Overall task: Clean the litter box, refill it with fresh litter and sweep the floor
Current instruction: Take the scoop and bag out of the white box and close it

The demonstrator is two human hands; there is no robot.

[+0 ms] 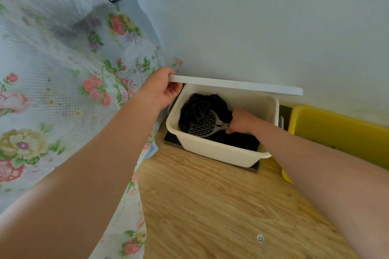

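Early stage: left hand (162, 88) fingers hold the white lid (235, 86) raised while right hand (242, 121) fingers close on the grey scoop (205, 124) inside the cream bin (216, 151) on the floor; scooping, refilling and sweeping apparently remain.

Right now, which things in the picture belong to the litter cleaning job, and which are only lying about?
For the job:
- slotted grey scoop, gripped by the right hand
- white bin with black bags
- white lid, raised by the left hand
- yellow box

Lying about:
- floral cloth
- round sticker on the floor
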